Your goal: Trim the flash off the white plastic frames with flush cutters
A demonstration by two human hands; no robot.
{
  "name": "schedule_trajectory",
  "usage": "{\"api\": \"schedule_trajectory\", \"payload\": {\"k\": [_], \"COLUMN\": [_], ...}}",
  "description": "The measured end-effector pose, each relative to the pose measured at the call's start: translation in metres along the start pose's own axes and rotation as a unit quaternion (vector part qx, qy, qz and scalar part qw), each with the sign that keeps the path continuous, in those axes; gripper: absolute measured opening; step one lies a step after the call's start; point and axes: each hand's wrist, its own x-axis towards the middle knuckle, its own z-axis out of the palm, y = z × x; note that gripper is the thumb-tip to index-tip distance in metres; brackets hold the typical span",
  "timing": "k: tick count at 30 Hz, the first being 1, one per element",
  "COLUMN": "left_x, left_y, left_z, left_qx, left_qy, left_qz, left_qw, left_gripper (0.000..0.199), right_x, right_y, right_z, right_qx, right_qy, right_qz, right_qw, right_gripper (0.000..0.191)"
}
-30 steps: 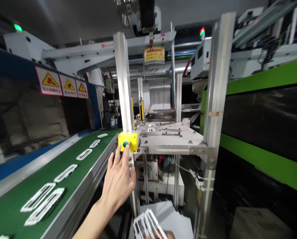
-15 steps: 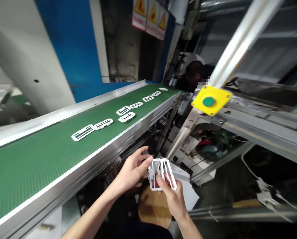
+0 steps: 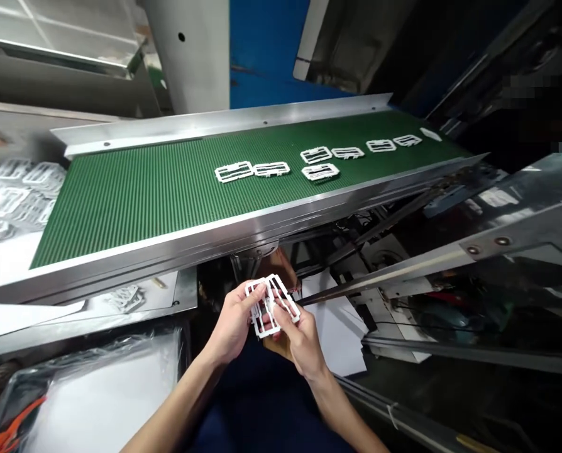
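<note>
Both hands are held together below the conveyor's near edge, gripping a small bundle of white plastic lattice frames. My left hand holds the bundle from the left, and my right hand pinches it from the lower right. Beyond them, several similar flat white frames lie in a loose line along the green studded conveyor belt. The belt has a steel side rail along its near edge. Neither hand touches the belt.
A heap of white frames lies on a white surface left of the belt. A few more rest on a steel ledge below it. A clear plastic bag lies at lower left. White paper sheets lie beneath a steel bar at right.
My view has swung left along the belt, and the yellow push-button box has left the frame. My left hand moved from near that box to the bundle, and both hands have turned it.
</note>
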Motion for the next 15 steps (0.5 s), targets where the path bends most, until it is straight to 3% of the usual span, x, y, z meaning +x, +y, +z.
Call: {"api": "schedule_trajectory", "payload": {"k": [5,11,15], "left_x": [-0.006,-0.017,-0.022], "left_y": [-0.010,-0.024,-0.014], "left_z": [-0.015,-0.027,-0.034], "left_qx": [-0.025,-0.036,-0.006], "left_qy": [0.070,0.080,0.155], "left_qz": [0.010,0.031,0.112], "left_qw": [0.997,0.996,0.981], "left_gripper": [0.030,0.030,0.037], "right_x": [0.002,-0.003,-0.002], "right_y": [0.008,0.025,0.030], "right_z": [0.000,-0.002,-0.006], "right_qx": [-0.039,-0.070,-0.050], "right_qy": [-0.038,-0.044,-0.020], "right_qz": [0.038,0.056,0.067], "right_qw": [0.998,0.995,0.996], "right_gripper": [0.040,0.037,0.033]}}
